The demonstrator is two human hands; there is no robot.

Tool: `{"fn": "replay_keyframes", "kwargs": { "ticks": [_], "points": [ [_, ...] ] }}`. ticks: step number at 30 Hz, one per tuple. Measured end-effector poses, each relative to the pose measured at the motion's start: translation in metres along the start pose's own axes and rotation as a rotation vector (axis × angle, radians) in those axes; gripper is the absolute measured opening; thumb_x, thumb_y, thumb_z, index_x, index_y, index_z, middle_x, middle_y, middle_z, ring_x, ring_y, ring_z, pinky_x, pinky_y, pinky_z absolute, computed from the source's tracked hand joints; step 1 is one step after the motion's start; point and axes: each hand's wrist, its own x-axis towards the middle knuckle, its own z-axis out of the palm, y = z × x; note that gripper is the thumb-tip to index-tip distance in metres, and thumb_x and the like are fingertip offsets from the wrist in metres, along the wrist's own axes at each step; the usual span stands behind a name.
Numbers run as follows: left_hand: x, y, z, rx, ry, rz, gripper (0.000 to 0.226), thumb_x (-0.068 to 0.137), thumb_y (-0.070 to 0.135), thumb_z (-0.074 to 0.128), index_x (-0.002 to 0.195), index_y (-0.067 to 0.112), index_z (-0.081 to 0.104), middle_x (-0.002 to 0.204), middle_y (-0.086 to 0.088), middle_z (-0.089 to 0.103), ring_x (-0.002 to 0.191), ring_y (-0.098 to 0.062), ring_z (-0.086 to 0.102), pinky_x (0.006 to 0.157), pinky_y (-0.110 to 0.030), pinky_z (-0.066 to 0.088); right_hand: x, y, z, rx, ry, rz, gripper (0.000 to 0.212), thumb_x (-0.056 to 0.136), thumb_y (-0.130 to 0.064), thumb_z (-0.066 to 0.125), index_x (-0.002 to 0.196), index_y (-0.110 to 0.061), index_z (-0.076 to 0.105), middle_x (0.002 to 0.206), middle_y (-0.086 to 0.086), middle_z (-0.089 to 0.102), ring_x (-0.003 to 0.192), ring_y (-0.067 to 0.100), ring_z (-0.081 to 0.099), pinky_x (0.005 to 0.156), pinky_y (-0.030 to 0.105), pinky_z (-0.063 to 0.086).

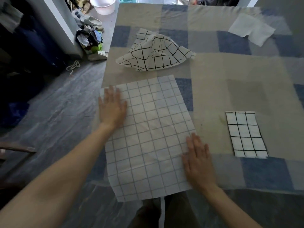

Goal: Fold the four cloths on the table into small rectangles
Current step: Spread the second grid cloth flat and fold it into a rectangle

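Currently: grid cloth [148,132] spread at 6 o'clock on the desk [213,71], overhanging its near edge. Pressed flat by left hand [111,107] and right hand [198,162], fingers straight, nothing grasped. Step judged: smoothing. Next: an edge to be pinched, folded over.

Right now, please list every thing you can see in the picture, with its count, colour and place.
flat cloth: 1, white with grey grid, spread at the near table edge, overhanging it
crumpled cloth: 1, white with black grid, beyond the flat cloth
folded cloth: 1, white with black grid, near right of the table
plain cloth: 1, white, far right of the table
table cover: 1, blue and beige checks, over the table
basin: 1, white, on the floor, far left
slipper: 1, grey, on the floor by the basin
left hand: 1, flat on the flat cloth's left edge
right hand: 1, flat on its right edge
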Motion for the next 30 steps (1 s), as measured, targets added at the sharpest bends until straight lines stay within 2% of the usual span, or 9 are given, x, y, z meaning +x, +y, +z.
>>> {"fn": "replay_keyframes", "kwargs": {
  "ticks": [3,6,11,15,18,20,23,26,30],
  "points": [
    [-0.040,0.023,0.015,-0.103,-0.054,0.352,0.057,0.098,0.032,0.038,0.152,0.024,0.022,0.163,0.000,0.008,0.149,-0.016,0.002,0.119,-0.045,0.006,-0.009,-0.038,0.017,0.006,-0.097,-0.212,0.060,0.100,-0.036,0.031,0.154,-0.015,0.017,0.162,0.005,0.010,0.149,0.021,0.009,0.119,0.047,0.010],
    [-0.060,0.021,0.031,-0.077,-0.176,0.473,0.054,0.098,0.037,0.027,0.151,0.028,0.025,0.162,0.004,0.012,0.149,-0.011,0.003,0.120,-0.044,0.010,-0.014,-0.044,0.032,-0.102,-0.184,-0.280,0.060,0.100,-0.042,0.031,0.154,-0.020,0.018,0.163,0.001,0.010,0.150,0.019,0.007,0.117,0.048,0.012],
    [-0.041,-0.031,0.012,-0.001,-0.120,0.083,0.054,0.101,0.042,0.028,0.153,0.033,0.016,0.163,0.002,0.003,0.150,-0.020,0.001,0.119,-0.047,0.006,-0.022,-0.004,0.015,-0.108,-0.236,-0.249,0.060,0.099,-0.045,0.032,0.154,-0.024,0.020,0.162,-0.003,0.013,0.149,0.015,0.010,0.118,0.043,0.012],
    [-0.033,-0.090,-0.013,-0.024,-0.159,-0.250,0.058,0.093,0.044,0.033,0.141,0.015,0.042,0.150,-0.019,0.036,0.139,-0.036,0.029,0.113,-0.056,0.022,-0.030,0.029,-0.006,-0.031,-0.347,-0.285,0.081,0.088,-0.042,0.046,0.154,-0.033,0.001,0.163,-0.007,0.002,0.149,0.016,0.008,0.120,0.036,0.005],
    [-0.066,-0.081,-0.023,-0.007,-0.025,-0.012,0.060,0.087,0.041,0.037,0.135,0.006,0.046,0.147,-0.023,0.037,0.133,-0.041,0.037,0.105,-0.060,0.034,-0.032,0.024,-0.018,-0.122,-0.397,-0.302,0.099,0.074,-0.056,0.054,0.153,-0.033,-0.002,0.160,-0.005,-0.005,0.149,0.015,-0.006,0.121,0.033,-0.006],
    [-0.109,-0.049,-0.025,-0.056,-0.010,0.251,0.052,0.088,0.033,0.043,0.135,0.012,0.044,0.150,-0.017,0.036,0.132,-0.036,0.040,0.104,-0.054,0.039,-0.034,0.016,-0.022,-0.221,-0.389,-0.329,0.104,0.065,-0.065,0.055,0.153,-0.025,0.016,0.161,0.004,0.004,0.146,0.021,0.001,0.117,0.041,0.007],
    [-0.171,-0.003,-0.016,-0.129,-0.123,0.590,0.052,0.088,0.033,0.041,0.137,0.018,0.046,0.148,-0.008,0.043,0.129,-0.026,0.044,0.103,-0.045,0.044,-0.034,0.010,-0.018,-0.302,-0.387,-0.337,0.101,0.055,-0.061,0.073,0.141,-0.019,0.042,0.152,0.012,0.029,0.138,0.032,0.032,0.108,0.048,0.034],
    [-0.217,0.029,-0.001,-0.171,-0.332,0.577,0.069,0.088,0.052,0.041,0.149,0.022,0.026,0.153,-0.001,0.032,0.137,-0.021,0.032,0.113,-0.043,0.031,-0.032,0.001,-0.020,-0.300,-0.329,-0.335,0.094,0.047,-0.058,0.082,0.128,-0.022,0.052,0.140,0.008,0.048,0.126,0.031,0.050,0.097,0.046,0.047],
    [-0.247,0.062,0.008,-0.085,-0.476,0.489,0.106,0.073,0.073,0.052,0.151,0.028,-0.006,0.161,-0.006,-0.001,0.148,-0.027,-0.005,0.120,-0.047,0.000,-0.028,-0.011,-0.034,-0.274,-0.276,-0.374,0.057,0.062,-0.057,0.065,0.111,-0.029,0.060,0.125,0.000,0.062,0.114,0.024,0.061,0.088,0.038,0.054]
  ]
}}
